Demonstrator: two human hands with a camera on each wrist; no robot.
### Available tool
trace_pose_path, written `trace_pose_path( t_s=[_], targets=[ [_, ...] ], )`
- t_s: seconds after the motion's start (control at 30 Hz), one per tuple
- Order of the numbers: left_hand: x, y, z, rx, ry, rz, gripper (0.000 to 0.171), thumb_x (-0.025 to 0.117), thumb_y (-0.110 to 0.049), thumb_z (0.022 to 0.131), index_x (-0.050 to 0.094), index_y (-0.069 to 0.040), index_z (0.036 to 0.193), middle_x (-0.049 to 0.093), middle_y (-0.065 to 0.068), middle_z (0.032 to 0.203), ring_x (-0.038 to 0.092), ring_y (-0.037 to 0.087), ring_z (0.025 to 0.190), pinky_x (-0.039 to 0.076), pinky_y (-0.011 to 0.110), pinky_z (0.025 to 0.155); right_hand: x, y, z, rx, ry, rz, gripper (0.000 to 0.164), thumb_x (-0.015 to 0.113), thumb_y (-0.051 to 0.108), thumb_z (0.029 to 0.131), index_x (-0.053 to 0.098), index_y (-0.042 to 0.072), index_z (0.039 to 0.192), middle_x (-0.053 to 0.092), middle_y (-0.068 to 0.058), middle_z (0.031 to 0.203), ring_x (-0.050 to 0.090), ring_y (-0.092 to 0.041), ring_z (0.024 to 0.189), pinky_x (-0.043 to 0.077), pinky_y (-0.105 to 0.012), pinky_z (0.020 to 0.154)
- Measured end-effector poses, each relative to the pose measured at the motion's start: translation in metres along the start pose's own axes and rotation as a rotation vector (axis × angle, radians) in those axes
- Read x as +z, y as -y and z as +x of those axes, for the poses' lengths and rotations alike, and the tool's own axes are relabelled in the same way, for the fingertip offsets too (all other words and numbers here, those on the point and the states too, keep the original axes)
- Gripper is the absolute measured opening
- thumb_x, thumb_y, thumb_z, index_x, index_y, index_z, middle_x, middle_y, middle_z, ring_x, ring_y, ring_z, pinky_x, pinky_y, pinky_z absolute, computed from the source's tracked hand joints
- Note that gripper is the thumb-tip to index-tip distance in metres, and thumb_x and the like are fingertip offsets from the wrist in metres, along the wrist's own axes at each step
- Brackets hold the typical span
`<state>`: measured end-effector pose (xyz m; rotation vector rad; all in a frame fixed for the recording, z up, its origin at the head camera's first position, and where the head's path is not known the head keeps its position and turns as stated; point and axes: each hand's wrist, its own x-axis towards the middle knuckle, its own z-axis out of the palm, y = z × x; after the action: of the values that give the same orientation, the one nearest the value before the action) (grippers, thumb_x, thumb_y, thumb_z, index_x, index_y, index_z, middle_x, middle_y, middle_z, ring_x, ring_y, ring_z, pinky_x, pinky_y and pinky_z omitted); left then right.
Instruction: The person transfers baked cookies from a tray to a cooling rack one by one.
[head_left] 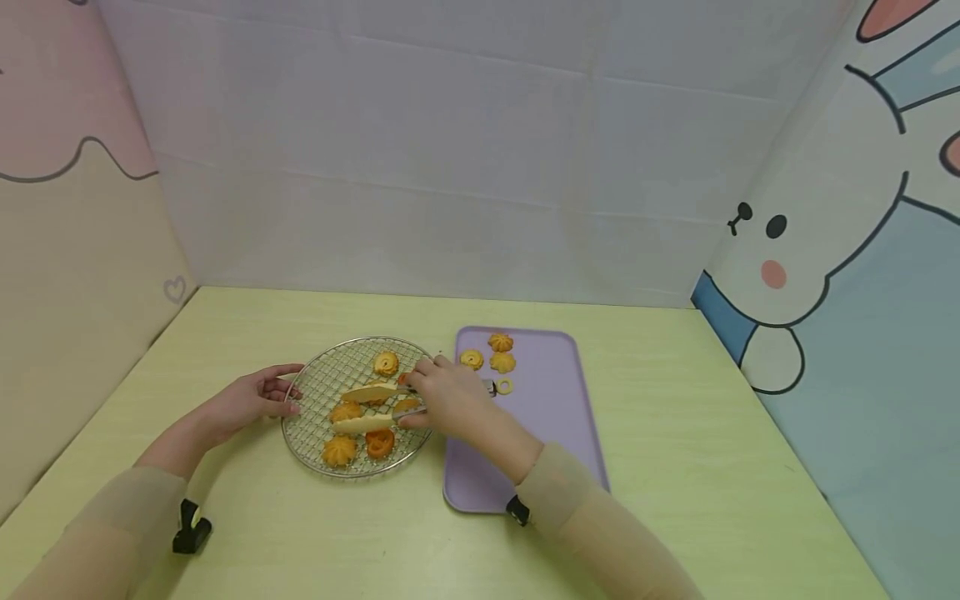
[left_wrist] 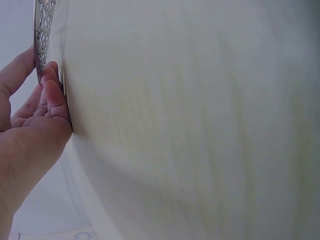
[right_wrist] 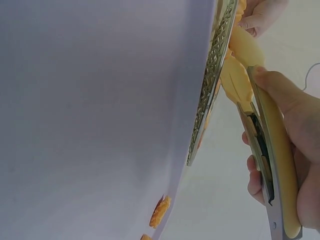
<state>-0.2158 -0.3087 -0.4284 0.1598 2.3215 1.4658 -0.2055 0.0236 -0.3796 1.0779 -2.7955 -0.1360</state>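
My left hand [head_left: 258, 396] pinches the left rim of a round wire rack [head_left: 311, 433]; in the left wrist view the thumb and fingers [left_wrist: 56, 102] are at its edge. My right hand [head_left: 453, 400] grips the tongs [right_wrist: 270, 145], which have pale yellow tips, above the rack. The two tips are spread on either side of a golden cookie [head_left: 345, 412]; whether they touch it I cannot tell. Other cookies lie on the rack, including a swirled one [head_left: 386, 363], a star-shaped one [head_left: 341, 451] and an orange one [head_left: 380, 443]. The right hand partly hides the rack's right side.
A purple tray [head_left: 551, 400] lies right of the rack, under the right forearm. Three cookies [head_left: 502, 362] sit near its far left corner. Both stand on a pale yellow-green table [head_left: 697, 467], with a white wall [head_left: 465, 167] behind and printed panels at the sides.
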Motion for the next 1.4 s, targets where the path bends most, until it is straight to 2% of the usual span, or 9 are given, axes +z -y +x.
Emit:
trace_pose_path(
  t_s=[0.27,0.4,0.67,0.9,1.23,1.4],
  targets=[
    [0.001,-0.002,-0.001,0.002,0.001,-0.002,0.082,0.07,-0.016,0.085,0.019,-0.002,0.149,0.051,0.014,0.114,0.051,0.009,0.09,0.044,0.025,0.066,-0.005,-0.002,-0.001,0.03,0.035,0.021,0.065,0.059,0.066,0.08,0.061,0.017,0.122,0.059,0.004,0.117,0.054,-0.013,0.099,0.049,-0.025,0.077],
    [0.001,-0.002,-0.001,0.002,0.0,0.0,0.082,0.07,-0.016,0.085,0.019,-0.002,0.149,0.052,0.013,0.114,0.05,0.009,0.091,0.044,0.025,0.067,-0.011,-0.005,-0.003,0.036,0.023,0.048,0.065,0.06,0.065,0.079,0.061,0.016,0.121,0.059,0.003,0.115,0.053,-0.014,0.098,0.049,-0.025,0.072],
    [0.001,-0.001,-0.001,0.004,0.002,0.004,0.083,0.07,-0.018,0.085,0.02,-0.002,0.149,0.051,0.014,0.115,0.05,0.011,0.091,0.043,0.026,0.066,-0.027,-0.015,-0.013,0.03,-0.03,0.113,0.06,0.064,0.06,0.079,0.061,0.019,0.123,0.059,0.004,0.114,0.054,-0.014,0.097,0.049,-0.028,0.072],
    [0.002,-0.002,-0.001,0.018,0.009,-0.013,0.082,0.07,-0.016,0.085,0.019,-0.001,0.149,0.052,0.011,0.111,0.051,0.01,0.091,0.042,0.025,0.067,-0.032,-0.029,-0.022,0.015,-0.144,0.117,0.057,0.067,0.059,0.077,0.064,0.02,0.118,0.061,0.005,0.107,0.055,-0.011,0.09,0.046,-0.023,0.06],
    [0.001,0.0,0.001,0.014,0.006,-0.01,0.082,0.07,-0.016,0.085,0.02,-0.001,0.148,0.052,0.01,0.111,0.051,0.01,0.091,0.043,0.025,0.067,-0.046,-0.046,-0.036,0.027,-0.218,0.12,0.056,0.07,0.057,0.075,0.065,0.019,0.115,0.061,0.004,0.106,0.056,-0.013,0.092,0.049,-0.027,0.067],
    [0.0,0.0,0.001,0.008,0.001,-0.013,0.083,0.071,-0.015,0.085,0.02,-0.001,0.148,0.051,0.011,0.109,0.05,0.01,0.09,0.043,0.025,0.067,-0.054,-0.054,-0.045,0.033,-0.241,0.118,0.054,0.072,0.055,0.074,0.066,0.017,0.113,0.062,0.003,0.104,0.055,-0.013,0.089,0.046,-0.024,0.06]
  ],
)
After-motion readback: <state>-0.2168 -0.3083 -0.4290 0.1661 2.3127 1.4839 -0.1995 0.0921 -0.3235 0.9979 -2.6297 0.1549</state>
